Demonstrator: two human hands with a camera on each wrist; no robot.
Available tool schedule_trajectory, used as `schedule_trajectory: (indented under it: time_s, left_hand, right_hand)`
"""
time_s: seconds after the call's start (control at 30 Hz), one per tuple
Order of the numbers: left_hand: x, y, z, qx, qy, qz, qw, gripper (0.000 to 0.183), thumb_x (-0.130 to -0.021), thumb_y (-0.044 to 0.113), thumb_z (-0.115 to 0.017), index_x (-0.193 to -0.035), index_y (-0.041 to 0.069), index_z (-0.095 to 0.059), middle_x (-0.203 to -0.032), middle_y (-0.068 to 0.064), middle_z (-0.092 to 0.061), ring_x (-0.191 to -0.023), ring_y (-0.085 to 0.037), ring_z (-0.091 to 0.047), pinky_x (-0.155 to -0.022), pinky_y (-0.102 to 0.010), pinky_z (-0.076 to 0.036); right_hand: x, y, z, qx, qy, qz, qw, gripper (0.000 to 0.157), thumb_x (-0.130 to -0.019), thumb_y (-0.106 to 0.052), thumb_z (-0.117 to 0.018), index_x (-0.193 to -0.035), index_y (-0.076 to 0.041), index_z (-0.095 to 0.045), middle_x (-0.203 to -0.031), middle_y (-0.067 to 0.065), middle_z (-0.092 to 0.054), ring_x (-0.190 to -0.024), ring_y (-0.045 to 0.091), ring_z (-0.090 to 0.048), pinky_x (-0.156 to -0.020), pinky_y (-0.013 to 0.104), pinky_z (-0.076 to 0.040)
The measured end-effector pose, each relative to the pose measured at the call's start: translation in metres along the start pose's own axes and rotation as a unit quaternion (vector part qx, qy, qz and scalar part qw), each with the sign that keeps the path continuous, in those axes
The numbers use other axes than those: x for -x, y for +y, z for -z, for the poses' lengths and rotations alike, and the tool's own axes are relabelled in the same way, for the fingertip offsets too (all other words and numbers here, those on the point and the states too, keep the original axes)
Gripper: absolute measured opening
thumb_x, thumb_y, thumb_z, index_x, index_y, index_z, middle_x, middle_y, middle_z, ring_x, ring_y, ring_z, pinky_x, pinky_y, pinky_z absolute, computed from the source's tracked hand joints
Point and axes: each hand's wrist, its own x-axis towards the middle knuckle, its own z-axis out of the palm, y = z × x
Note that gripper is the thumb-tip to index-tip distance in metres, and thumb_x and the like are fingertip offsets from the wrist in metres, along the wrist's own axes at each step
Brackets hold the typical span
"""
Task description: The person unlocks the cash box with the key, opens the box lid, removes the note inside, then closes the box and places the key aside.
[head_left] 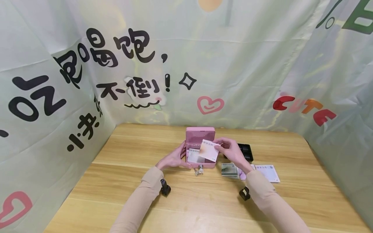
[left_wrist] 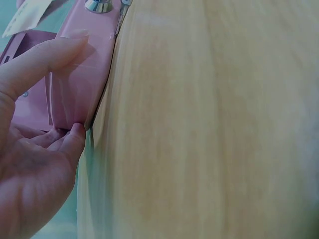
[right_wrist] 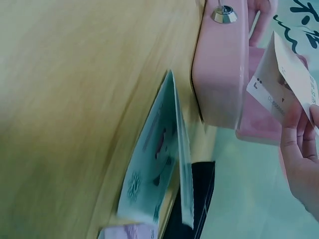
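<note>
A pink metal cash box (head_left: 208, 165) stands on the table with its lid (head_left: 200, 135) raised. My left hand (head_left: 175, 157) holds the box at its left end, the thumb across the front wall and the fingers round the side, as the left wrist view shows. Over the box's right part, my right hand (head_left: 231, 150) pinches a folded, pale orange-and-white banknote (head_left: 208, 151) by its edge. Another banknote (head_left: 194, 156), greyish white, lies inside the box, partly behind the held one. Keys (head_left: 197, 172) hang at the front lock.
Right of the box lie a folded green banknote (head_left: 229, 170), a purple one (head_left: 243, 174) partly under my right forearm, and a pale bluish one (head_left: 268, 173). Behind them sits a black compartment tray (head_left: 247, 152). A printed curtain (head_left: 180, 113) borders the table's far edge.
</note>
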Motion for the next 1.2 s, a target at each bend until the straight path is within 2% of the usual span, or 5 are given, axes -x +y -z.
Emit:
schedule_trajectory:
  time_s: [0.23,0.47,0.7,1.03,1.2]
  left_hand:
    - [-0.001,-0.003,0.001,-0.003,-0.003,-0.009,1.0,0.127,-0.072,-0.01,-0.08,-0.161,0.007,0.01,-0.17,-0.019,-0.006,-0.158,-0.034,-0.012,-0.131,-0.044,-0.017]
    - [0.0,-0.001,0.0,-0.005,0.0,-0.008,1.0,0.128,-0.071,-0.01,-0.081,-0.161,0.007,0.008,-0.17,-0.018,-0.006,-0.158,-0.034,-0.012,-0.131,-0.044,-0.017]
    - [0.0,-0.001,0.001,-0.001,-0.001,-0.004,1.0,0.128,-0.071,-0.01,-0.081,-0.161,0.007,0.008,-0.17,-0.019,-0.007,-0.158,-0.034,-0.011,-0.131,-0.044,-0.016]
    - [0.0,0.0,0.0,-0.005,-0.001,-0.008,1.0,0.128,-0.071,-0.01,-0.081,-0.162,0.008,0.009,-0.17,-0.019,-0.007,-0.158,-0.034,-0.012,-0.131,-0.045,-0.017]
    - [0.0,-0.001,0.0,-0.004,0.001,-0.006,1.0,0.128,-0.071,-0.009,-0.081,-0.162,0.008,0.009,-0.17,-0.019,-0.005,-0.158,-0.035,-0.011,-0.131,-0.045,-0.017]
  right_hand:
    - [0.01,0.002,0.013,-0.026,0.026,-0.007,0.999,0.031,-0.096,-0.008,-0.066,-0.123,0.007,-0.066,-0.112,0.024,-0.069,-0.087,0.001,-0.065,-0.08,0.023,-0.063]
    - [0.018,0.006,0.025,-0.082,0.044,0.023,0.995,0.037,-0.095,-0.008,-0.067,-0.124,0.015,-0.061,-0.097,-0.016,-0.071,-0.086,-0.001,-0.065,-0.076,0.016,-0.061]
    - [0.028,0.008,0.038,-0.092,0.071,0.028,0.993,0.038,-0.094,-0.007,-0.068,-0.121,0.018,-0.06,-0.095,-0.02,-0.072,-0.085,-0.003,-0.065,-0.073,0.014,-0.059]
    - [0.047,0.009,0.058,-0.117,0.115,0.001,0.986,0.015,-0.089,-0.005,-0.074,-0.104,-0.007,-0.074,-0.087,-0.017,-0.074,-0.081,-0.002,-0.068,-0.074,0.013,-0.059]
    - [0.054,0.015,0.068,-0.131,0.131,0.006,0.983,0.018,-0.087,-0.001,-0.074,-0.097,-0.016,-0.076,-0.084,-0.017,-0.075,-0.077,-0.002,-0.067,-0.071,0.013,-0.059]
